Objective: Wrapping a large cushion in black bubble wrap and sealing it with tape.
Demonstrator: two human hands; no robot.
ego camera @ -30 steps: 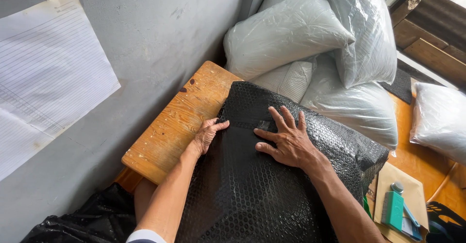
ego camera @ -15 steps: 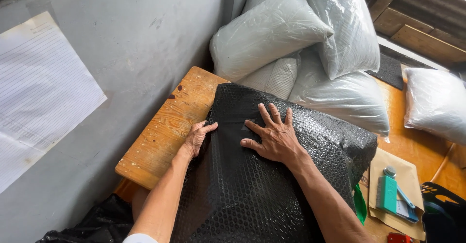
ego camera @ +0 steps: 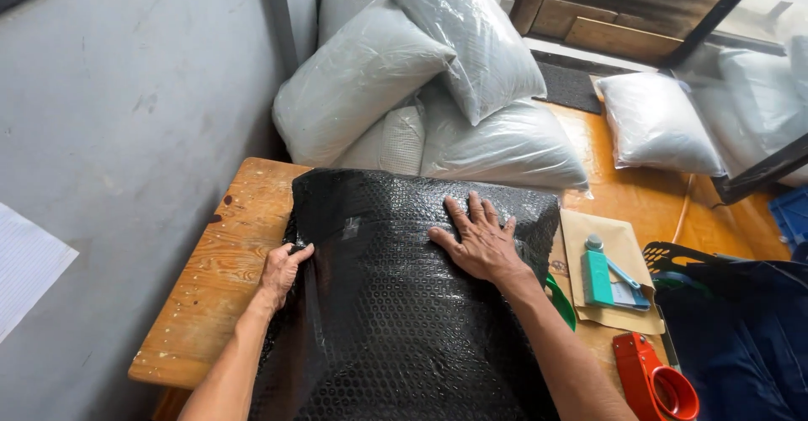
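Note:
A large bundle wrapped in black bubble wrap [ego camera: 396, 320] lies on a wooden table [ego camera: 215, 278]. My right hand [ego camera: 481, 240] rests flat on top of the bundle, fingers spread toward the far edge. My left hand [ego camera: 282, 271] grips the wrap's left edge, fingers curled around the fold of the film.
Several white plastic-wrapped pillows [ego camera: 421, 84] are piled at the far end against the grey wall [ego camera: 126, 118]. To the right lie a brown envelope [ego camera: 619, 253] with a teal glue bottle [ego camera: 596, 271], a red tape dispenser [ego camera: 652, 379], and dark blue fabric [ego camera: 741, 337]. White paper [ego camera: 25, 265] hangs left.
The view has swung right and down across the table. Both hands keep their places on the bundle, the right one flat on top, the left at the side edge.

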